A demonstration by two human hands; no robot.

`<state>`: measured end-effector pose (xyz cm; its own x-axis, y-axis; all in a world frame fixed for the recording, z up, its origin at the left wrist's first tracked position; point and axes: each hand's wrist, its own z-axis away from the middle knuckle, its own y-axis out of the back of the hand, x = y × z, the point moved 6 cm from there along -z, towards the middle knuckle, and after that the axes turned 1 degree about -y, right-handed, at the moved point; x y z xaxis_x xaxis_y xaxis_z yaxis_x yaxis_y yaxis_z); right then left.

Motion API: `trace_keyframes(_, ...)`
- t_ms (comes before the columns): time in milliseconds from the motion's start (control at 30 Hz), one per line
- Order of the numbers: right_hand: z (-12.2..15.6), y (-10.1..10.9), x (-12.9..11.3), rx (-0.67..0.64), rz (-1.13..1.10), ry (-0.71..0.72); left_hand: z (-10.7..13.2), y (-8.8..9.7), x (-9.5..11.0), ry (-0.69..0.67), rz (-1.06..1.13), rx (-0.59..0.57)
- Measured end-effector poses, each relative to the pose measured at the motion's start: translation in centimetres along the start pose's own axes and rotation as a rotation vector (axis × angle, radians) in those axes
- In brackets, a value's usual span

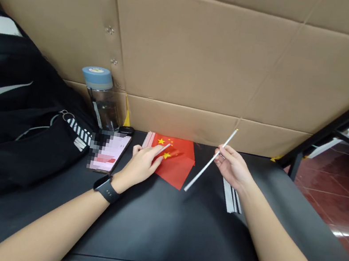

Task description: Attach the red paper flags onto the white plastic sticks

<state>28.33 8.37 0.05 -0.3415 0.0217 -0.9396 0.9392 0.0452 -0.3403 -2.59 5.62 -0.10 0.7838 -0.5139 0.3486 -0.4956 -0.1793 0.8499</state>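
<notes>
My left hand (141,164) rests on a stack of small red flags with yellow stars (178,163) on the black table (156,231). Its fingers are pressed together, pinching the edge of the top flag. A dark watch sits on that wrist. My right hand (232,165) is closed on a thin white stick (211,160), held slanted above the table just right of the flags. Under the right wrist lies a bundle of more white sticks (230,197).
A phone (110,153) lies left of the flags, with a clear bottle with a blue lid (102,96) behind it. Black clothing and a bag (10,119) fill the left side. A cardboard wall (206,64) backs the table. A black frame leg (297,163) stands at right.
</notes>
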Motion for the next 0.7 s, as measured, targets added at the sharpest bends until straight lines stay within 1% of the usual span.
trace_keyframes(133,-0.1,0.6,0.2,0.035,-0.002,0.013,0.1,0.3,0.0,-0.004,0.011,0.017)
trace_keyframes(233,-0.1,0.8,0.4,0.050,0.020,-0.013,-0.2,0.7,0.0,0.076,0.062,0.001)
trace_keyframes(300,0.0,0.8,0.5,0.059,0.013,-0.028,-0.3,1.0,0.0,0.156,0.210,-0.020)
trace_keyframes(367,-0.1,1.0,0.5,0.071,0.007,-0.031,-0.3,1.0,-0.1,0.248,0.476,-0.058)
trace_keyframes(433,-0.3,1.1,0.5,0.084,0.022,-0.029,-0.2,0.7,-0.2,0.346,0.728,-0.125)
trace_keyframes(467,-0.4,1.2,0.5,0.085,0.046,-0.026,0.0,0.5,-0.3,0.386,0.807,-0.175)
trace_keyframes(500,-0.4,1.3,0.5,0.083,0.088,-0.021,0.1,0.3,-0.4,0.409,0.840,-0.229)
trace_keyframes(533,-0.5,1.3,0.5,0.077,0.148,-0.015,0.2,0.1,-0.5,0.412,0.818,-0.271)
trace_keyframes(567,-0.4,1.3,0.5,0.071,0.228,-0.010,0.3,0.1,-0.8,0.397,0.738,-0.289)
trace_keyframes(600,-0.4,1.2,0.6,0.063,0.324,-0.001,0.3,0.1,-1.1,0.369,0.602,-0.276)
trace_keyframes(700,0.2,0.3,0.8,0.020,0.629,0.055,0.0,0.6,-2.3,0.276,0.086,-0.134)
